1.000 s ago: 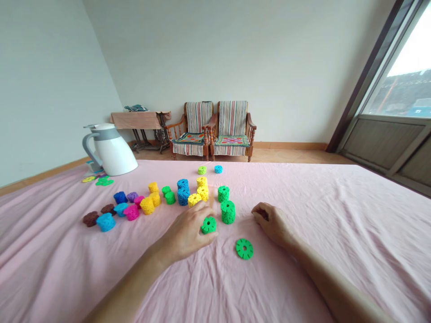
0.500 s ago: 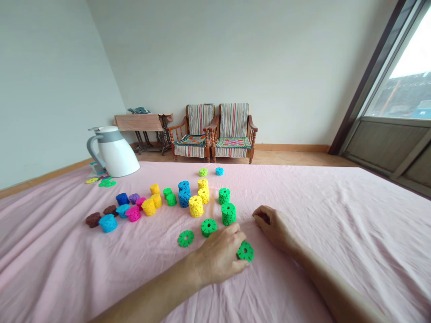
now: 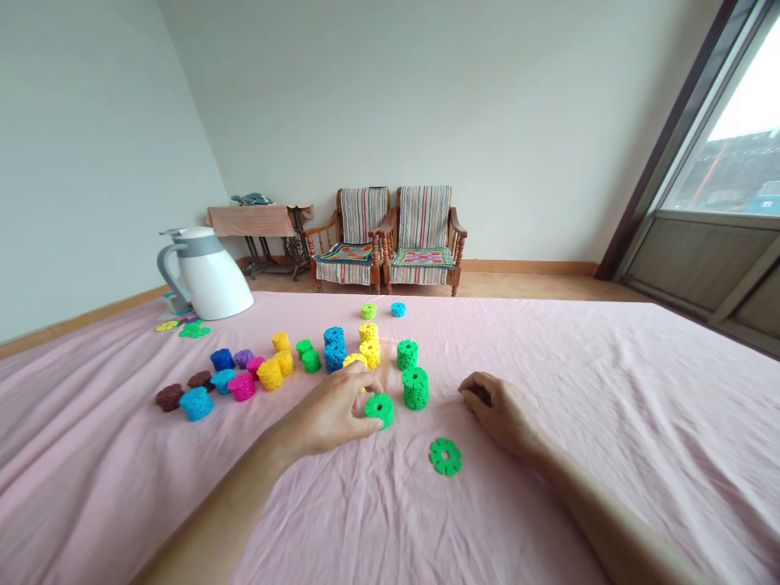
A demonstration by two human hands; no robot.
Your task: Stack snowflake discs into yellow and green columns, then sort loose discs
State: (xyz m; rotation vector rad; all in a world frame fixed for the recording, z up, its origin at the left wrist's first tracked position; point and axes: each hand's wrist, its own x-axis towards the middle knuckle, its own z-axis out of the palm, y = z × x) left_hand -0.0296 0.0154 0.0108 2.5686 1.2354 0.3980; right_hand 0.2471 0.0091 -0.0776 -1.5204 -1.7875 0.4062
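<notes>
Stacking snowflake discs seems to be the step in hand: the left hand (image 3: 332, 410) curves around the low green stack (image 3: 383, 413), thumb at its near edge, spread about its width; whether it presses, I cannot tell. A loose green disc (image 3: 453, 458) lies flat, nearer and to the right; two taller green stacks (image 3: 416, 392) stand farther off. The next move would call for keeping the low stack's edges even and letting go lightly. The right hand (image 3: 503, 413) rests loosely curled, nothing visible in it; whether its fingertips meet, I cannot tell. The wrinkled pink tablecloth (image 3: 566, 349) also bears stacks in other colours and, far left, a white jug (image 3: 216, 286). Beyond are two wooden armchairs (image 3: 424, 215) with striped covers and, left of them, a draped table (image 3: 249, 220).
</notes>
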